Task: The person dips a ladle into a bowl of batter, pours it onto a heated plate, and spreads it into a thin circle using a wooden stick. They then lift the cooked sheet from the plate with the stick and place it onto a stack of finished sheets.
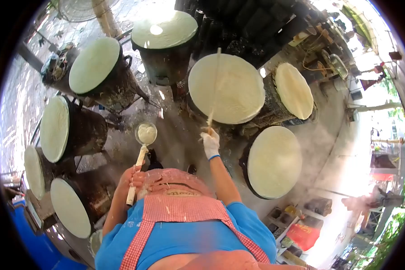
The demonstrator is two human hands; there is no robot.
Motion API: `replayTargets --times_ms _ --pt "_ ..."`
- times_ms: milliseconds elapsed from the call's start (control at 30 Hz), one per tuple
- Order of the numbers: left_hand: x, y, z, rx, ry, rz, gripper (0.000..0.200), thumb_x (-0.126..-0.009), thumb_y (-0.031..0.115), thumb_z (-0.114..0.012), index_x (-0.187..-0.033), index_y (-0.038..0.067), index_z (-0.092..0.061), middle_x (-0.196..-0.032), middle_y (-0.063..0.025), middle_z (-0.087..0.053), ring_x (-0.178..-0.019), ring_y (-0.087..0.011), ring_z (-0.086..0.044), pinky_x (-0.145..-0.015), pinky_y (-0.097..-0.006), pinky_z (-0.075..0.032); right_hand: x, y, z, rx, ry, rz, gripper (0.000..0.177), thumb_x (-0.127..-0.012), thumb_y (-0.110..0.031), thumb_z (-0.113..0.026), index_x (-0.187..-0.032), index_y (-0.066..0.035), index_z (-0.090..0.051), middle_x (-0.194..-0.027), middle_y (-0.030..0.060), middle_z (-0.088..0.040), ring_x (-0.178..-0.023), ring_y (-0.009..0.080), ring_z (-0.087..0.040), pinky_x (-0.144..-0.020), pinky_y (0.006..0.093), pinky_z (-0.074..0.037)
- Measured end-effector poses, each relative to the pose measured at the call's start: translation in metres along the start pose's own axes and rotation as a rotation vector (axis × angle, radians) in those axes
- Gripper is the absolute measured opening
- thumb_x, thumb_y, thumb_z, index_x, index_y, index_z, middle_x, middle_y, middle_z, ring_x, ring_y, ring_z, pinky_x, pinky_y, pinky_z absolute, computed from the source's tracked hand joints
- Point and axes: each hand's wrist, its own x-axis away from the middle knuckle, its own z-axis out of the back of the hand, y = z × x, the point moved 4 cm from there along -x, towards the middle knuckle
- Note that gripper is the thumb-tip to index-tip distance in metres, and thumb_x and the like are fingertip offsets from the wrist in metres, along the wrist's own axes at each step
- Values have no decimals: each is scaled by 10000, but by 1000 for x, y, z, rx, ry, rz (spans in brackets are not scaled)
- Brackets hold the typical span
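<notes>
My left hand (137, 178), bare, is wrapped round the pale handle of a ladle (140, 158). Its round bowl holds a heap of creamy batter (146, 133). My right hand (210, 142), in a white glove with a blue cuff, grips a long thin stick (216, 85). The stick reaches over a large round griddle (252, 96) coated with a pale, flat layer, and its far end overlaps the griddle's far rim in this view. Whitish residue clings to the stick near the glove. A red-checked apron (180, 208) covers my blue shirt.
Several drum stoves with pale-coated round tops curve around me, among them one at the right (274, 162), one at the back (166, 29) and one at lower left (70, 208). Steam drifts at the right. A red item (305, 233) lies among containers at lower right.
</notes>
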Motion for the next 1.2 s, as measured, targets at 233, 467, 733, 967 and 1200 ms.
replayTargets --times_ms 233,467,733,967,1200 --pt "40 116 -23 -15 33 165 334 -980 257 -346 -1266 192 -507 -563 11 -291 -445 -74 -310 -382 -214 -298 -74 16 -123 -205 348 -69 323 -760 -6 -556 -1078 -8 -613 -812 80 -621 -509 149 -569 -487 283 -464" --pt "66 195 -67 -125 268 59 288 -968 235 -360 -1196 216 -534 -561 19 -293 -416 -81 -302 -358 -228 -273 -149 -29 -194 204 210 72 305 -702 -88 -624 -993 -1 -654 -750 77 -641 -632 188 -603 -571 323 -477" --pt "47 193 -93 -144 93 100 364 -984 216 -327 -1335 208 -424 -597 6 -297 -450 -85 -319 -389 -236 -317 -44 -88 -44 126 677 683 250 -747 91 -523 -950 6 -643 -947 103 -672 -907 175 -631 -826 300 -490" --pt "33 136 -97 -95 -5 79 361 -988 235 -332 -1331 190 -434 -599 8 -299 -464 -79 -325 -409 -231 -328 -140 -40 196 90 923 114 129 -724 -20 -507 -801 -36 -610 -639 54 -579 -589 181 -554 -581 310 -463" --pt "34 91 -84 63 -53 73 336 -966 221 -377 -1281 188 -489 -574 -1 -303 -434 -84 -301 -387 -222 -307 -167 -38 198 183 758 238 233 -712 -30 -499 -870 32 -658 -733 57 -632 -649 157 -541 -632 287 -441"
